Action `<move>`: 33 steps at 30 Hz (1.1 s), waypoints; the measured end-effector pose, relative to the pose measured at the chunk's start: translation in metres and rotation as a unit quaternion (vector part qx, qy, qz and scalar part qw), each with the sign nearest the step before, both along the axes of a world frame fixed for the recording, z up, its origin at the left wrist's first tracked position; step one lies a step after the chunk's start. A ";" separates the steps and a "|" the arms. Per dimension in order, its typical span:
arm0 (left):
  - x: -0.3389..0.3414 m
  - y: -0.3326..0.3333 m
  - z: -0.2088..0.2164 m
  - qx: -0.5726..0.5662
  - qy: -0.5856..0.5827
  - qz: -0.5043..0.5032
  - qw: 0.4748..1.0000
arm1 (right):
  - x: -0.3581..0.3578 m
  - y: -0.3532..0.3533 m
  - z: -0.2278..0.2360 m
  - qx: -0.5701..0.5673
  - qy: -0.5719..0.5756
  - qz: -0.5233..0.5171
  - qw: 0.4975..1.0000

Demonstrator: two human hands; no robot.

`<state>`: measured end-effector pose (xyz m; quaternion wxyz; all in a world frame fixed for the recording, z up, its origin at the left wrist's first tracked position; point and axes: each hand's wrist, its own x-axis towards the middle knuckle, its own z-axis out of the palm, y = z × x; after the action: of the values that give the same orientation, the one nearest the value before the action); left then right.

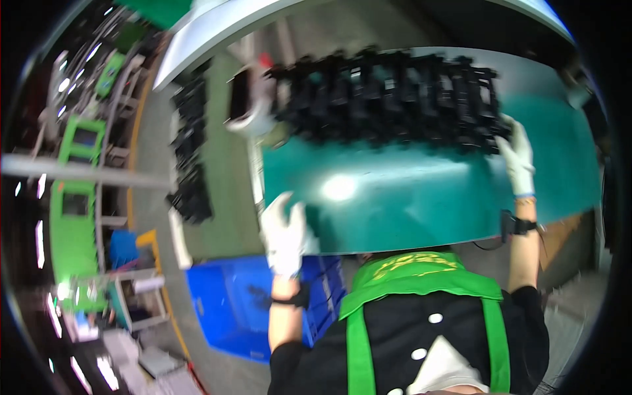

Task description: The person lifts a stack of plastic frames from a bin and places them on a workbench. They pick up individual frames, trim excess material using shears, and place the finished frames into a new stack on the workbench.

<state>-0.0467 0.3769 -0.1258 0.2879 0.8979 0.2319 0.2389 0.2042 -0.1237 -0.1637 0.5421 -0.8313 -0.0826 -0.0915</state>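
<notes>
A long row of black parts [388, 99], like slotted plastic or metal frames, stands packed side by side on the green tabletop [395, 204]. My right hand [518, 158], in a white glove, is at the right end of this row. Its thumb and fingers close on the black part at that end. The part's exact kind is blurred. My left hand [284, 237], also gloved in white, hovers over the table's left front corner. Its thumb and fingers are spread, with nothing between them.
A blue plastic bin [227, 309] stands below my left forearm. Left of the table runs a dull green conveyor-like strip [227, 197], with more black parts [191, 151] along its far side. A white device [253, 108] with a dark face stands at the row's left end.
</notes>
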 end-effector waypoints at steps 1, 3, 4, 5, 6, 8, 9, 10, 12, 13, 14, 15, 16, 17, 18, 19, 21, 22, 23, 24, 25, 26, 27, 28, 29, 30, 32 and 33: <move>-0.017 0.002 0.012 0.010 0.008 0.006 1.000 | -0.006 0.028 0.020 -0.053 0.028 -0.006 0.998; -0.030 0.002 0.020 0.095 -0.008 -0.066 0.993 | -0.001 0.025 0.010 -0.036 -0.011 0.012 0.999; -0.022 -0.010 0.034 0.077 -0.024 -0.085 0.993 | -0.001 0.039 0.016 -0.016 0.005 0.014 1.000; -0.012 -0.024 0.047 0.126 -0.032 -0.173 0.976 | 0.001 0.038 0.013 -0.018 0.002 0.004 1.000; -0.003 -0.038 0.057 0.177 -0.043 -0.254 0.950 | 0.001 0.030 0.010 -0.020 -0.001 -0.003 1.000; 0.034 -0.088 0.071 0.191 -0.115 -0.412 0.883 | -0.003 0.023 0.006 -0.028 0.012 -0.037 0.999; 0.059 -0.117 0.077 0.204 -0.107 -0.488 0.842 | -0.007 0.015 0.004 -0.022 0.038 -0.059 0.997; 0.082 -0.148 0.086 0.223 -0.094 -0.554 0.797 | -0.010 0.009 0.007 -0.025 0.035 -0.061 0.997; 0.121 -0.204 0.105 0.280 -0.079 -0.607 0.740 | -0.012 0.005 0.010 -0.017 0.021 -0.073 0.997; 0.140 -0.228 0.095 0.321 -0.142 -0.590 0.727 | -0.012 0.005 0.010 -0.010 0.014 -0.076 0.997; 0.162 -0.251 0.081 0.360 -0.205 -0.571 0.708 | -0.012 0.004 0.010 -0.006 0.011 -0.076 0.997; 0.181 -0.275 0.081 0.417 -0.122 -0.554 0.711 | -0.012 0.002 0.009 0.014 0.002 -0.081 0.997; 0.201 -0.300 0.081 0.468 -0.038 -0.532 0.704 | -0.013 -0.001 0.007 0.035 -0.007 -0.088 0.996; 0.225 -0.319 0.066 0.497 -0.012 -0.487 0.718 | -0.012 0.000 0.009 0.055 -0.019 -0.088 0.994; 0.246 -0.330 0.050 0.524 0.014 -0.439 0.730 | -0.012 0.002 0.011 0.060 -0.023 -0.083 0.994; 0.256 -0.342 0.049 0.526 0.010 -0.448 0.723 | -0.017 -0.008 0.007 0.088 0.000 -0.081 0.993; 0.270 -0.347 0.052 0.482 0.124 -0.474 0.726 | -0.023 -0.018 0.004 0.147 0.045 -0.062 0.986; 0.271 -0.347 0.054 0.458 0.182 -0.487 0.721 | -0.027 -0.019 0.007 0.152 0.047 -0.068 0.985; 0.272 -0.346 0.057 0.461 0.184 -0.490 0.717 | -0.031 -0.017 0.009 0.143 0.042 -0.069 0.986; 0.273 -0.344 0.059 0.461 0.201 -0.493 0.710 | -0.034 -0.014 0.013 0.134 0.037 -0.070 0.988; 0.273 -0.341 0.067 0.462 0.218 -0.493 0.704 | -0.035 -0.009 0.019 0.124 0.030 -0.070 0.989; 0.274 -0.338 0.071 0.462 0.234 -0.493 0.699 | -0.036 -0.003 0.026 0.127 0.030 -0.071 0.989; 0.275 -0.335 0.071 0.464 0.234 -0.494 0.697 | -0.038 0.004 0.034 0.099 0.036 -0.072 0.992; 0.273 -0.331 0.070 0.474 0.202 -0.493 0.701 | -0.038 0.010 0.041 0.072 0.041 -0.072 0.994; 0.271 -0.327 0.069 0.482 0.169 -0.492 0.705 | -0.037 0.014 0.044 0.043 0.047 -0.071 0.995; 0.269 -0.324 0.068 0.489 0.135 -0.490 0.708 | -0.035 0.015 0.041 0.044 0.047 -0.072 0.995; 0.272 -0.310 0.063 0.480 0.117 -0.507 0.707 | -0.028 0.019 0.028 0.021 0.015 -0.045 0.999; 0.273 -0.302 0.059 0.469 0.100 -0.522 0.705 | -0.026 0.021 0.025 0.009 -0.001 -0.030 1.000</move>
<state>0.2265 0.0744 -0.0665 -0.1166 0.9133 -0.3885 0.0376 0.1780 -0.1026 -0.1383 0.5462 -0.8285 -0.0575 -0.1088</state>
